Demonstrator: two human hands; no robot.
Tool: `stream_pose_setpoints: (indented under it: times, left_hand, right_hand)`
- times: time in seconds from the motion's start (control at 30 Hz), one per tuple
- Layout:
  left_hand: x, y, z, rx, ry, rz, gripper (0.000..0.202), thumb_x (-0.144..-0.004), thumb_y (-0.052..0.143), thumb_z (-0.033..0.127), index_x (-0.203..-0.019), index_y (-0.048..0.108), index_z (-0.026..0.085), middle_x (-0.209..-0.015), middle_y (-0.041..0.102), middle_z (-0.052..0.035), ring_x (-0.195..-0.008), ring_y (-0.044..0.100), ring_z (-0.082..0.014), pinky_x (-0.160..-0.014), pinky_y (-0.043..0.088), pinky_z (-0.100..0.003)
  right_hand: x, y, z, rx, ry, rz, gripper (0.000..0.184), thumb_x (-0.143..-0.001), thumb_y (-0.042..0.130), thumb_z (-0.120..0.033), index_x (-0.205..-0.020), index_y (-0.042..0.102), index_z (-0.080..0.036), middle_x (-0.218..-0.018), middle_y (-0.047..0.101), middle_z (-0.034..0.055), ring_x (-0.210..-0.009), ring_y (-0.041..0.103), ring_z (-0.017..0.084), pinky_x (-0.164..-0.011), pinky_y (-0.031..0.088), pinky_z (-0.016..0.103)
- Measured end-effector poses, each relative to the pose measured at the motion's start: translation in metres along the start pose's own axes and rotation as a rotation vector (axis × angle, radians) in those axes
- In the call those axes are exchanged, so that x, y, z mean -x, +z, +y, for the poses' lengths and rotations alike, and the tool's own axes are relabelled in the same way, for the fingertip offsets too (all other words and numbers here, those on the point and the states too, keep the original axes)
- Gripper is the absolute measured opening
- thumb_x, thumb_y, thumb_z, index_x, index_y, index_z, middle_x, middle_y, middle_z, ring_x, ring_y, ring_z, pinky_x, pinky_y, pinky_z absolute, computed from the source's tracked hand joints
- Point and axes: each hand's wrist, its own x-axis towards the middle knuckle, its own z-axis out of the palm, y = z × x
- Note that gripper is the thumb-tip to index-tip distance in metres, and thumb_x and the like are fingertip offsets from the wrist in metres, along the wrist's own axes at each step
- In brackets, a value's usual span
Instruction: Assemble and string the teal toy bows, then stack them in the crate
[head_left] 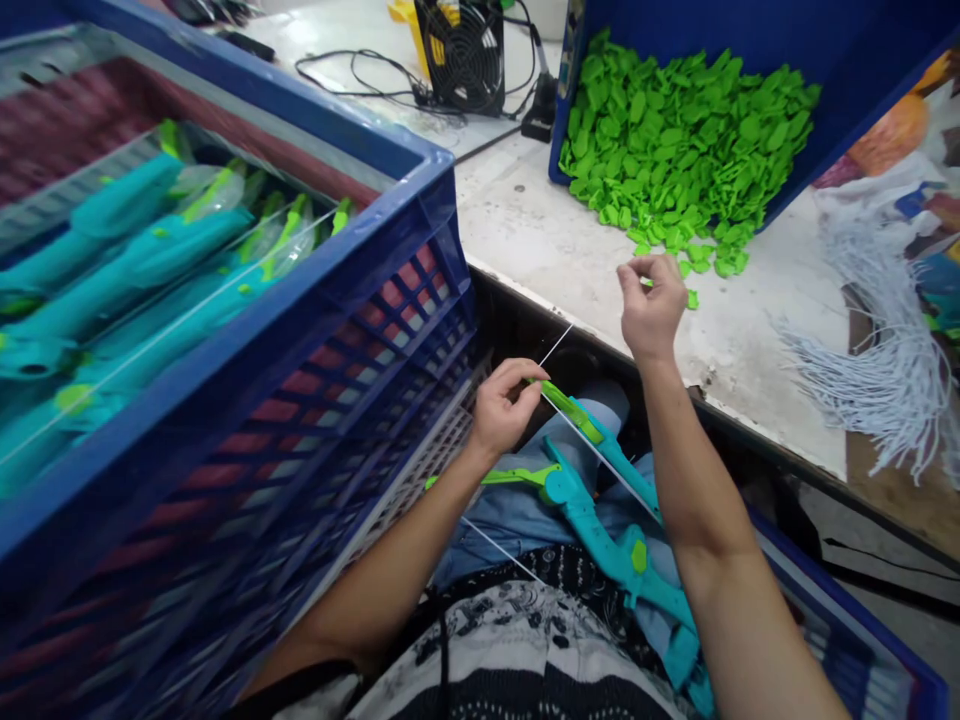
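A teal and green plastic toy bow [589,515] lies across my lap, a white string [600,455] running along it. My left hand [508,405] is closed on the tip of its upper green limb, where the string's loose end sticks out past the fingers. The other green limb [517,476] passes behind my left forearm. Over the table edge, my right hand [654,305] is pinched, with a bit of green showing between thumb and fingers. Just beyond it spreads a heap of small green plastic pieces [682,140], spilling from a tipped blue bin [862,60].
At my left stands a blue crate [300,370] of teal toy bows [127,260]. A bundle of white strings [885,370] hangs over the table [510,215] at right. A black fan [463,55] and cables stand at the back. Another blue crate [862,640] is low at right.
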Motion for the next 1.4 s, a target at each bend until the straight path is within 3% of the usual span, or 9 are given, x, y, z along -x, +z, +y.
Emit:
stream_pose_setpoints:
  times: [0.17, 0.27, 0.43, 0.6, 0.73, 0.87, 1.0, 1.2, 1.4]
  left_hand:
    - [-0.017, -0.003, 0.026, 0.321, -0.476, -0.002, 0.04, -0.075, 0.066, 0.053, -0.072, 0.071, 0.014, -0.079, 0.068, -0.0065, -0.079, 0.063, -0.0182, -0.07, 0.049, -0.027]
    - [-0.022, -0.009, 0.031, 0.472, -0.634, -0.064, 0.039, -0.057, 0.082, 0.044, -0.076, 0.071, 0.012, -0.077, 0.067, -0.0058, -0.07, 0.06, -0.0151, -0.065, 0.047, -0.026]
    - [-0.024, -0.031, 0.031, 0.029, -0.39, -0.078, 0.024, -0.066, 0.073, 0.037, -0.066, 0.067, 0.014, -0.095, 0.067, -0.0087, -0.087, 0.061, -0.0191, -0.083, 0.047, -0.032]
    - [-0.024, -0.056, 0.04, -0.393, -0.133, -0.308, 0.019, -0.079, 0.058, 0.03, -0.066, 0.063, 0.017, -0.092, 0.068, -0.0076, -0.086, 0.062, -0.0191, -0.084, 0.048, -0.034]
    - [-0.014, -0.05, 0.043, -0.531, 0.031, -0.101, 0.013, -0.08, 0.053, 0.022, -0.073, 0.063, 0.017, -0.086, 0.068, -0.0069, -0.085, 0.062, -0.0186, -0.08, 0.05, -0.032]
    - [-0.007, -0.03, 0.042, -0.153, -0.221, 0.095, 0.016, -0.079, 0.06, 0.03, -0.08, 0.066, 0.016, -0.067, 0.065, -0.003, -0.057, 0.059, -0.0131, -0.05, 0.046, -0.023]
    - [-0.009, -0.023, 0.046, 0.22, -0.494, 0.076, 0.03, -0.062, 0.077, 0.037, -0.077, 0.07, 0.012, -0.064, 0.066, -0.0045, -0.05, 0.059, -0.0133, -0.036, 0.037, -0.019]
    - [-0.012, -0.025, 0.05, 0.294, -0.591, 0.0, 0.034, -0.051, 0.084, 0.037, -0.067, 0.069, 0.011, -0.063, 0.065, -0.0047, -0.053, 0.06, -0.0135, -0.044, 0.048, -0.023]
    - [-0.012, -0.01, 0.041, 0.277, -0.564, 0.173, 0.026, -0.054, 0.077, 0.033, -0.065, 0.063, 0.013, -0.052, 0.057, 0.002, -0.046, 0.054, -0.0093, -0.042, 0.045, -0.019]
  right_hand:
    - [0.067, 0.012, -0.064, -0.188, -0.172, -0.177, 0.012, -0.091, 0.054, -0.02, -0.079, 0.056, -0.021, -0.086, 0.056, 0.003, -0.101, 0.056, 0.02, -0.091, 0.047, 0.04]
    - [0.108, 0.023, -0.078, -0.251, -0.157, -0.199, 0.011, -0.09, 0.055, -0.016, -0.081, 0.059, -0.021, -0.09, 0.055, 0.0045, -0.105, 0.055, 0.021, -0.092, 0.048, 0.041]
    - [0.127, 0.034, -0.069, -0.27, -0.018, -0.123, 0.009, -0.09, 0.055, -0.017, -0.084, 0.061, -0.02, -0.095, 0.054, 0.0049, -0.1, 0.057, 0.019, -0.088, 0.051, 0.039]
    - [0.13, 0.042, -0.065, -0.293, 0.072, -0.076, 0.006, -0.088, 0.058, -0.015, -0.083, 0.061, -0.019, -0.096, 0.053, 0.0056, -0.101, 0.057, 0.019, -0.088, 0.051, 0.037]
    - [0.132, 0.048, -0.066, -0.318, 0.141, -0.09, 0.008, -0.088, 0.058, -0.018, -0.081, 0.062, -0.019, -0.094, 0.052, 0.0049, -0.093, 0.057, 0.017, -0.082, 0.053, 0.034]
    - [0.124, 0.047, -0.069, -0.345, 0.217, -0.006, 0.009, -0.089, 0.057, -0.02, -0.083, 0.064, -0.019, -0.093, 0.051, 0.0041, -0.085, 0.056, 0.014, -0.069, 0.054, 0.027]
    - [0.115, 0.044, -0.07, -0.309, 0.163, 0.067, 0.011, -0.089, 0.057, -0.021, -0.085, 0.067, -0.02, -0.09, 0.052, 0.0034, -0.085, 0.055, 0.014, -0.074, 0.053, 0.03]
    - [0.117, 0.044, -0.065, -0.359, 0.056, 0.043, 0.019, -0.091, 0.055, -0.018, -0.097, 0.072, -0.025, -0.09, 0.053, 0.0033, -0.085, 0.056, 0.014, -0.075, 0.052, 0.03]
    - [0.121, 0.043, -0.055, -0.322, 0.031, -0.063, 0.027, -0.093, 0.051, -0.018, -0.115, 0.066, -0.025, -0.096, 0.058, 0.005, -0.09, 0.059, 0.015, -0.08, 0.053, 0.03]
